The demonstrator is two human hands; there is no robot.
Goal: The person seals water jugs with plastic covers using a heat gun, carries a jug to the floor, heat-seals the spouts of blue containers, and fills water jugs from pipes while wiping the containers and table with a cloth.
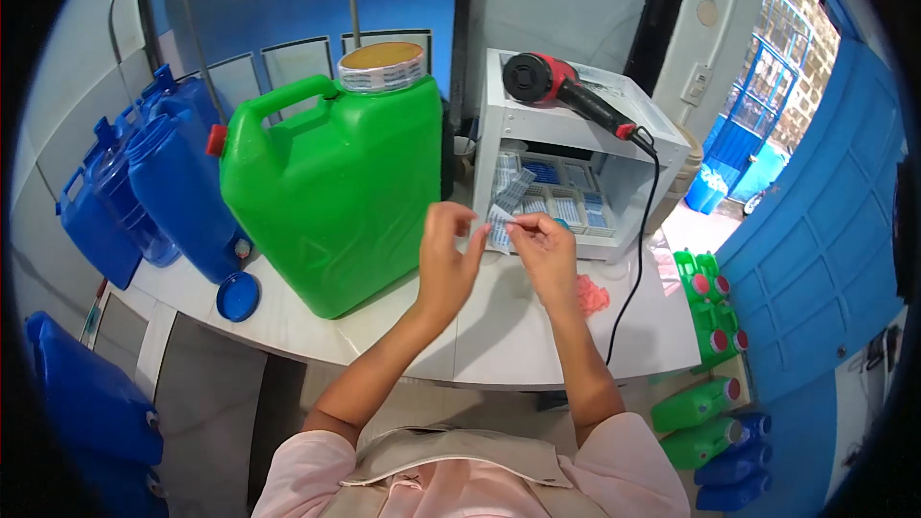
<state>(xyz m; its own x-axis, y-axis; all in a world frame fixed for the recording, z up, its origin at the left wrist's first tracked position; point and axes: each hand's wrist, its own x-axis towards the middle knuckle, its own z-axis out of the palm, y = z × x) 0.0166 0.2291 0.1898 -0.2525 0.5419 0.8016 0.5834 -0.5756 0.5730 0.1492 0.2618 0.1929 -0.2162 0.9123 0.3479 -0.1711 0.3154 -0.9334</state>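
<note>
My right hand [542, 254] pinches a small white label sheet with blue print [499, 230] between thumb and fingers, in front of the shelf. My left hand [451, 249] is just left of the label, its fingers bent with a gap to the thumb; whether it touches the paper's edge is hard to tell. A large green jerrycan [326, 192] with a red side cap stands left of my hands, a wrapped round lid on top. The white shelf unit [604, 249] holds trays of printed labels [566, 201], with a red-and-black heat gun [552, 86] lying on top.
Blue jugs [177, 192] and a loose blue cap [238, 297] are at the counter's left. Pink crumpled material [590, 295] and a black cord lie on the white counter [652, 336]. Several green and blue containers [691, 403] stand at right, beside a blue door [806, 230] and an open doorway.
</note>
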